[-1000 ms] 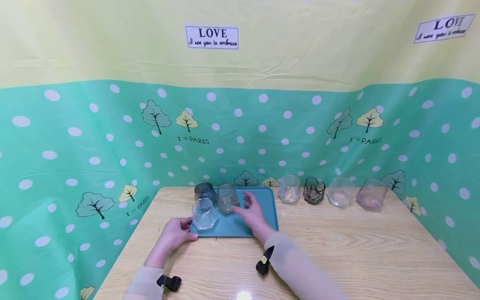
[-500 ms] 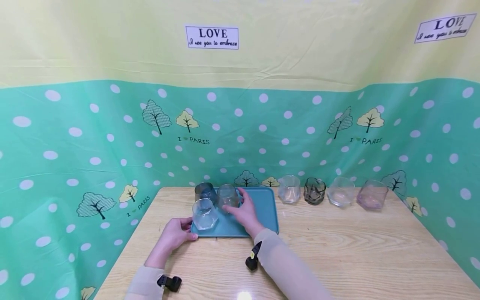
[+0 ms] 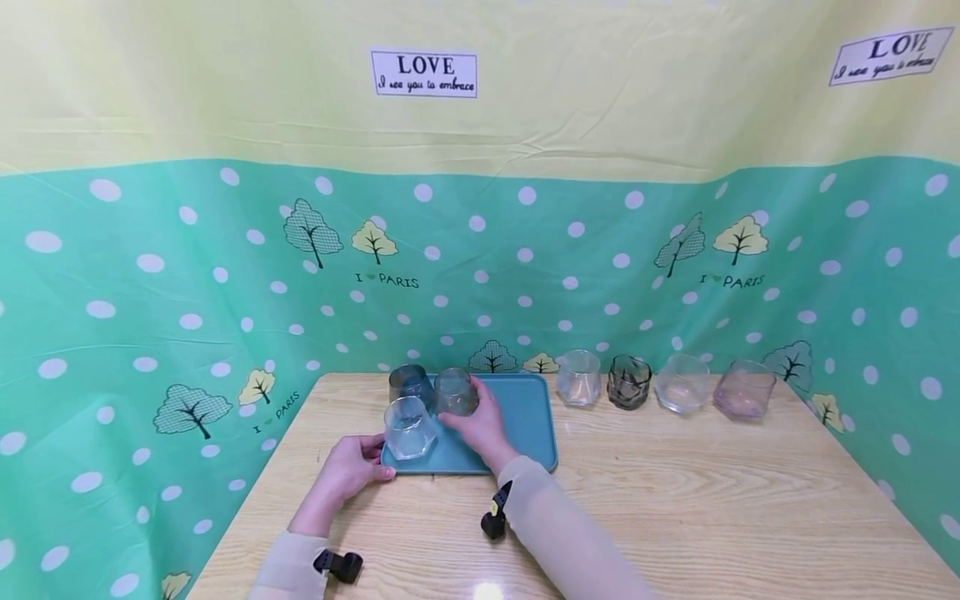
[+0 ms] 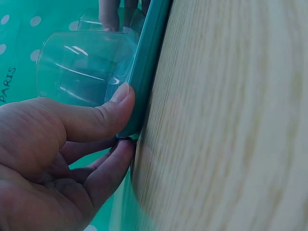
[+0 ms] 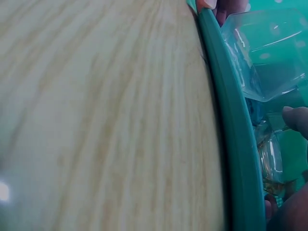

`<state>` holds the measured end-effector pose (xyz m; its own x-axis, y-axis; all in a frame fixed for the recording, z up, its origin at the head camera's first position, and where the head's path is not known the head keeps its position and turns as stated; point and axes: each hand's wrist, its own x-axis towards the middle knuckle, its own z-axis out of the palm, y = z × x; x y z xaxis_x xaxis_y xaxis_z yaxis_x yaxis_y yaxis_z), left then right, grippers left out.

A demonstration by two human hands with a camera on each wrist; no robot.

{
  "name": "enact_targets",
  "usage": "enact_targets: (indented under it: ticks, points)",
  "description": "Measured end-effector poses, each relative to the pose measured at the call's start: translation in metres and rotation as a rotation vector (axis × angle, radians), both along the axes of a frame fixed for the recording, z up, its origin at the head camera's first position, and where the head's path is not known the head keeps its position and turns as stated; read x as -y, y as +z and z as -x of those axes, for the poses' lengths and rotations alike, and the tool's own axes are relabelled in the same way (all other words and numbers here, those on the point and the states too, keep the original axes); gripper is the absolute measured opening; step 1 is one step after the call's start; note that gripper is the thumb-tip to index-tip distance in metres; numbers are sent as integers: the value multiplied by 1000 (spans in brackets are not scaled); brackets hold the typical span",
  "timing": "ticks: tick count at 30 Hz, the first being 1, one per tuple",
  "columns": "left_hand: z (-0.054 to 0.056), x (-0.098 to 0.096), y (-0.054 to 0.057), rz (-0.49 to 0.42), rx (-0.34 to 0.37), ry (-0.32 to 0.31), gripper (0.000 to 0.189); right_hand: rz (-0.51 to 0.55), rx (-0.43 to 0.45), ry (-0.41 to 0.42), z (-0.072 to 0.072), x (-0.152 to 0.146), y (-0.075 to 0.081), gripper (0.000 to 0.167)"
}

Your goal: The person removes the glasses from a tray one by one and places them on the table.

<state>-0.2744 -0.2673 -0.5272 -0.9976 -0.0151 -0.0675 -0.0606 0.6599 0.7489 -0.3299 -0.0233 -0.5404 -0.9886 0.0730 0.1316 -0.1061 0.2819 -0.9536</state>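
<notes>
My left hand (image 3: pixel 351 468) pinches the front left corner of a teal tray (image 3: pixel 521 429); in the left wrist view the thumb (image 4: pixel 103 118) is on the rim and fingertips are tucked under the edge. On the tray's left half stand several drinking glasses. A clear faceted glass (image 3: pixel 409 433) is nearest the left hand, with a dark blue glass (image 3: pixel 408 382) behind it. My right hand (image 3: pixel 483 427) grips a smoky grey-brown glass (image 3: pixel 452 392) to their right, thumb at its front left and fingers round its right side. The right wrist view catches only part of that hand.
Right of the tray, a row of glasses lines the back of the wooden table (image 3: pixel 675 500): a clear glass (image 3: pixel 578 379), a dark grey glass (image 3: pixel 628 383), another clear glass (image 3: pixel 682 385) and a pink glass (image 3: pixel 743 392). A polka-dot curtain (image 3: pixel 525 275) hangs directly behind.
My right hand has moved left across the tray, and its thumb and fingers have come round the smoky glass. The left hand and the tray have stayed put.
</notes>
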Motion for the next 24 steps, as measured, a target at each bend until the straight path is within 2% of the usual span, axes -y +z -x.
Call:
enact_targets:
  ticks: [24]
  points:
    - [-2, 0, -1, -8, -2, 0, 69, 5, 39, 16, -3, -1, 4, 94]
